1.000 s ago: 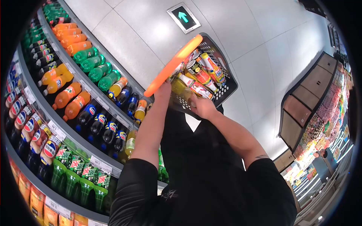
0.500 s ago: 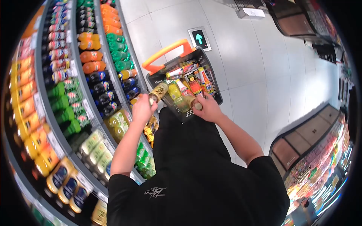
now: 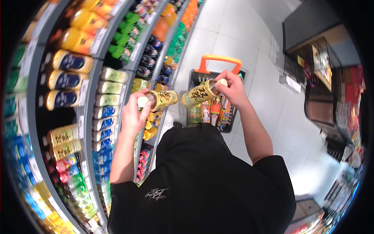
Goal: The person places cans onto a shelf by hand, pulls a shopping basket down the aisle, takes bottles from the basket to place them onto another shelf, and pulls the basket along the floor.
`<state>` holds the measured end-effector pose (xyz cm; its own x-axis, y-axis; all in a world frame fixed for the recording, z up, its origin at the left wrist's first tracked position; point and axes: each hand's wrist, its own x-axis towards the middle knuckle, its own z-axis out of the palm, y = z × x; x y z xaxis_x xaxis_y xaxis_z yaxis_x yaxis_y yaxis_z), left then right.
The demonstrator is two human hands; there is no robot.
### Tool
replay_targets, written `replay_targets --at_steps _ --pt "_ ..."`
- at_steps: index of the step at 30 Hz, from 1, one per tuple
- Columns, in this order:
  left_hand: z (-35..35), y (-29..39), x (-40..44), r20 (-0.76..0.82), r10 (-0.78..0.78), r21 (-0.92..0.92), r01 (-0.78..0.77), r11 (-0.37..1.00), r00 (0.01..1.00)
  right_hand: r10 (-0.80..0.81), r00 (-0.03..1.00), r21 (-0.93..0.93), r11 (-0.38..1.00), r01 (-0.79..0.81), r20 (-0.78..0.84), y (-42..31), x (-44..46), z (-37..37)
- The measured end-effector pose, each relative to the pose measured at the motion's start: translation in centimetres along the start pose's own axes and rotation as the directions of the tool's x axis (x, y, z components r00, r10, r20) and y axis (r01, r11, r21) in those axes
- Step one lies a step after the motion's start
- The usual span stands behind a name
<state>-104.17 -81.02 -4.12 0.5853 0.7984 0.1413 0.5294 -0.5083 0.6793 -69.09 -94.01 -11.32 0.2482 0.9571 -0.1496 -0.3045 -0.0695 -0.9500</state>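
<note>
My left hand (image 3: 134, 113) is closed around the neck of a gold-labelled bottle (image 3: 165, 98) with a white cap, beside the drink shelves. A second, matching bottle (image 3: 196, 94) is in my right hand (image 3: 233, 91), gripped near its white cap and held over the basket. Both bottles lie nearly level, their bases pointing toward each other without touching. Below them the dark basket (image 3: 238, 76) with an orange handle (image 3: 221, 59) stands on the floor, holding a yellow-green bottle and several colourful packages. The bottle in my right hand hides part of its contents.
Shelves (image 3: 89, 97) of bottled drinks run along the left. Two gold-labelled bottles (image 3: 65, 140) lie on one shelf, below blue-labelled ones (image 3: 66, 80). Pale floor tiles (image 3: 269, 101) stretch to the right, with display racks (image 3: 327, 89) beyond.
Both bottles have risen out of the basket area and turned more level in my hands. The view has swung toward the nearer shelves, and the basket appears lower and further right.
</note>
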Motion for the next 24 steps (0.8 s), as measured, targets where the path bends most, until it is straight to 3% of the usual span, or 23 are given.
replay_targets --at_steps 2,3,5,7,9,11,12,15,18,22,24 --pt "-1.3 -0.8 -1.7 -0.128 -0.127 -0.343 0.076 0.936 0.984 -0.038 0.998 0.086 0.996 0.033 0.054 -0.9 1.3 1.5" --pt "-1.2 -1.2 -2.1 -0.218 -0.166 -0.5 0.036 0.865 0.962 -0.037 0.997 0.13 0.991 0.027 0.072 -1.7 1.9 2.7" --pt "-1.5 -3.0 -3.1 -0.333 -0.254 -0.637 -0.018 0.77 0.908 -0.047 0.998 0.245 0.969 0.037 0.035 -2.6 3.1 6.0" --pt "-1.6 -3.1 -4.0 -0.354 -0.406 -0.845 -0.102 0.525 0.843 -0.073 0.991 0.276 0.96 0.041 0.108 -3.6 4.4 8.9" --pt "-2.4 -3.0 -5.1 -0.341 -0.524 -0.911 -0.136 0.39 0.78 -0.089 0.986 0.241 0.969 0.054 0.139 -5.5 4.8 12.6" --pt "-4.2 -3.4 -6.8 -0.29 -0.492 -0.939 -0.146 0.311 0.821 -0.151 0.972 0.207 0.972 0.113 0.178 -7.8 4.9 16.5" --pt "-5.1 -3.3 -7.5 -0.29 -0.508 -0.934 -0.126 0.333 0.811 -0.197 0.961 0.192 0.968 0.16 0.194 -8.9 4.7 18.4" --pt "-8.2 -4.1 -9.2 -0.389 -0.291 -0.75 -0.117 0.651 0.874 -0.349 0.893 0.199 0.933 0.301 0.285 -10.9 5.9 22.2" --pt "-12.6 -1.1 -11.0 -0.162 -0.369 -0.89 0.026 0.455 0.915 -0.496 0.806 0.238 0.867 0.438 0.324 -13.1 6.1 27.6" --pt "-15.3 -2.0 -13.5 -0.026 -0.375 -0.95 0.094 0.298 0.926 -0.501 0.76 0.288 0.864 0.414 0.413 -14.3 7.0 33.1" --pt "-15.9 -2.6 -14.4 -0.051 -0.318 -0.903 0.092 0.419 0.947 -0.503 0.755 0.32 0.861 0.396 0.42 -14.3 6.9 35.2"
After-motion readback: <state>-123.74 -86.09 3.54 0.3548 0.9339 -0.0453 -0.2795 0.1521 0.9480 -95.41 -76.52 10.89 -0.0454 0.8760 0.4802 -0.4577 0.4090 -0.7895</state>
